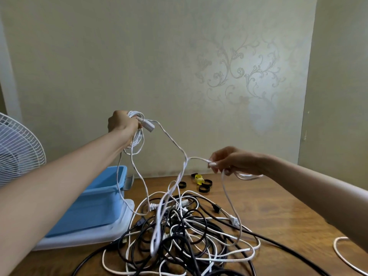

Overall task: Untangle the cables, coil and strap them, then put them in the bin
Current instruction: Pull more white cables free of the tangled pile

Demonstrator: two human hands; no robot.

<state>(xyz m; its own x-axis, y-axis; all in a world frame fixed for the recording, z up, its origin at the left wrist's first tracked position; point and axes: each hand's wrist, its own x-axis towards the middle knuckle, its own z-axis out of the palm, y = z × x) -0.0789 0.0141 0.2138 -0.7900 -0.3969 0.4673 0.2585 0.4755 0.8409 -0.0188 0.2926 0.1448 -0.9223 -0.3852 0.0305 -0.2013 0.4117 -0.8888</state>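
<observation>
**Draw slack gently, then lay the next loop on the coil**

The heap of black and white cables [179,232] lies on the near part of the table [278,216], and the white cable [172,141] being freed rises out of it. The right hand [233,160] pinches that cable between thumb and fingertips. Farther left, the left hand [121,122] is clenched round the coil [138,139]. Pull slowly: the strand threads through the heap and may snag. The blue bin [99,196] waits at left, the straps [203,186] lie beyond the heap, and a fan [18,148] stands far left.
</observation>
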